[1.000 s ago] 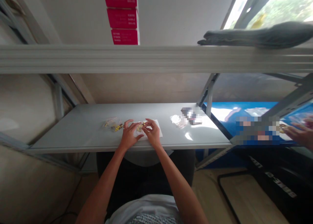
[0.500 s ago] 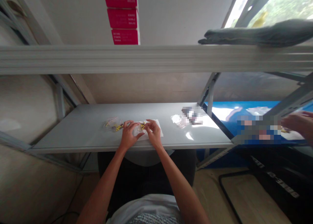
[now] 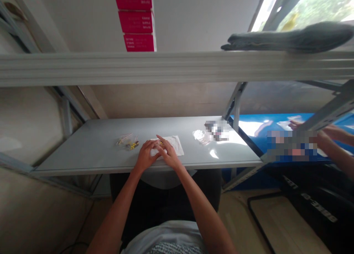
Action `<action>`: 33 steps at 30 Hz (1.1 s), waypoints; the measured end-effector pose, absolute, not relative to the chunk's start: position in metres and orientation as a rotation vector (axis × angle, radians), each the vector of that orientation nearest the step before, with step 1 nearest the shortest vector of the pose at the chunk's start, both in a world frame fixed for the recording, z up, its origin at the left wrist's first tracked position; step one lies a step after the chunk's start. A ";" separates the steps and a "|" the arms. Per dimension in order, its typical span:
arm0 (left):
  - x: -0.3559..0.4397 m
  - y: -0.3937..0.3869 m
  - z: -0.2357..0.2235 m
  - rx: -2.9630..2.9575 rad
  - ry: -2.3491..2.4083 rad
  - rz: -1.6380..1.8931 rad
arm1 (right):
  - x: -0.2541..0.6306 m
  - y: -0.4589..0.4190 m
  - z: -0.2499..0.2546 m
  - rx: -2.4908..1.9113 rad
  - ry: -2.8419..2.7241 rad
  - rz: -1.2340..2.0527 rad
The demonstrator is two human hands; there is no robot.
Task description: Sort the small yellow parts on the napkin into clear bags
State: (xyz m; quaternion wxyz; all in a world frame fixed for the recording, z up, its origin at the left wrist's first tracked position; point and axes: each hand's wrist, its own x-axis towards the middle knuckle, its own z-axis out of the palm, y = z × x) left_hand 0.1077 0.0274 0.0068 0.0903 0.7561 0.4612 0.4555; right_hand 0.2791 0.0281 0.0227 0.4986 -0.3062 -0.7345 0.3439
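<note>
"Where are the gold bits [image 3: 162, 143]?"
"Twelve o'clock from me, at the white sheet [image 3: 177, 144]."
"Clamped?"
"Can't tell; my left grip [image 3: 146, 153] and right grip [image 3: 169, 156] sit close, probably to steady such small pieces."

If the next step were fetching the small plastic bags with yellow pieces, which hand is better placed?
Probably the left hand: it lies just beside the small plastic bags, whereas the right hand, over the white sheet, would have to cross it.
</note>
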 end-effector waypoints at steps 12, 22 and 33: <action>0.111 0.020 0.025 1.952 1.283 1.373 | 0.279 0.028 0.021 -0.797 -1.686 0.821; 0.097 0.027 0.015 1.720 1.196 1.255 | 0.276 0.037 0.015 -0.745 -1.628 0.885; 0.095 0.031 0.011 1.622 1.065 1.267 | 0.273 0.033 0.017 -0.782 -1.523 0.928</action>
